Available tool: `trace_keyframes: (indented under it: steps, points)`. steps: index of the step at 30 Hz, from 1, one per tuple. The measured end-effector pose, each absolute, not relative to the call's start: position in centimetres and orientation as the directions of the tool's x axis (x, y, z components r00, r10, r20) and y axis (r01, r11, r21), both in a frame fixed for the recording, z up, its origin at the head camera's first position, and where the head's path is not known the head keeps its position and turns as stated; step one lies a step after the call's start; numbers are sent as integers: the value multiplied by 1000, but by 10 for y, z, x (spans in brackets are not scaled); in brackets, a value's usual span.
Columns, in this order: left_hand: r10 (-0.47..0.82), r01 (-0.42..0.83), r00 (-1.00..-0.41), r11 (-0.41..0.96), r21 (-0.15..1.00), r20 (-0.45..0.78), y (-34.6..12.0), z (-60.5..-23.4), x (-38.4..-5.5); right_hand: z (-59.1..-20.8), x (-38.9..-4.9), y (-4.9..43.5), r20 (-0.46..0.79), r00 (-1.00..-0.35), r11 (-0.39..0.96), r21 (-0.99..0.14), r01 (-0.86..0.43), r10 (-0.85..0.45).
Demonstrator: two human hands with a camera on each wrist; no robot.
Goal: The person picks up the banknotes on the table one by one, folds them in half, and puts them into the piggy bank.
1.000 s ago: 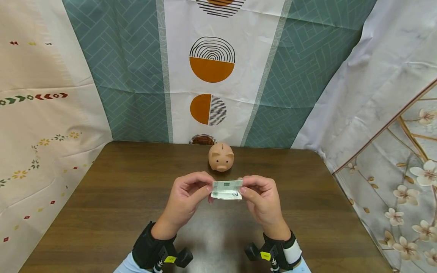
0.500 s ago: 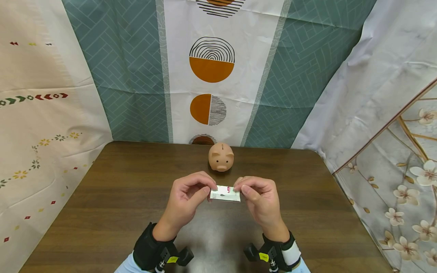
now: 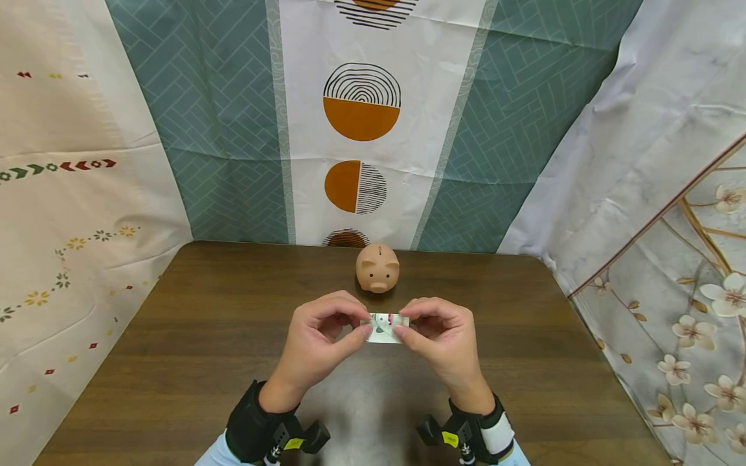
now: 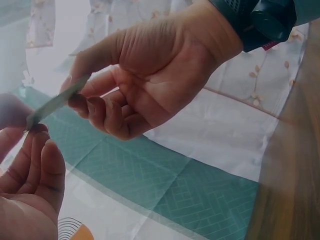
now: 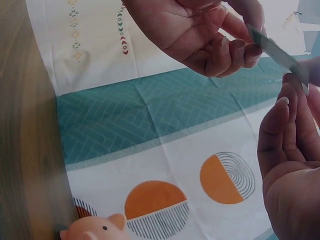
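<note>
A folded banknote (image 3: 386, 328), pale with green and pink print, is held up over the table between both hands. My left hand (image 3: 315, 346) pinches its left end between thumb and fingers. The right end is pinched the same way by my right hand (image 3: 451, 346). Both wrist views show the banknote (image 4: 56, 104) nearly edge-on, as a thin strip stretched from one hand to the other. Just beyond the hands stands a pink piggy bank (image 3: 377, 268), its snout toward me and a coin slot on top.
The brown wooden table (image 3: 233, 285) ends at a patterned green and white curtain (image 3: 233, 129) behind the piggy bank. Floral cloths hang at the left (image 3: 87, 272) and the right (image 3: 688, 336). A black strap with a small camera sits on each wrist.
The banknote has been folded and now shows a different printed face, with less of its length visible. The fingers have shifted inward along it; the piggy bank has stayed put.
</note>
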State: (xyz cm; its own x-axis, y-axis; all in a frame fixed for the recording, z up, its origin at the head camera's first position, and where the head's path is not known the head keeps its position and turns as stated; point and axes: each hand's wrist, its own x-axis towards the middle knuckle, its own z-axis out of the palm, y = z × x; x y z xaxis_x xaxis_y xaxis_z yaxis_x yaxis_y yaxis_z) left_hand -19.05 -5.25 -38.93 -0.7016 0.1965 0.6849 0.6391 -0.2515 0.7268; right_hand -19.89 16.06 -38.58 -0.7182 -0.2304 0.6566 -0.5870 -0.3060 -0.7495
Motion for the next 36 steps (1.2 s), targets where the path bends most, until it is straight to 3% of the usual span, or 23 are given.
trace_keyframes:
  steps: [4,16,36]
  points:
    - [189,647,-698,-248,721,691,-51,-390,-191,-386,-197,161,646,-737,-254,-761,-598,-199]
    - [221,612,-727,-222,759,650,-49,-390,-189,-388,-202,155,726,-630,-351,-686,-637,-275]
    - [248,625,-719,-178,760,649,-46,-391,-188,-388,-203,153,753,-588,-330,-659,-676,-296]
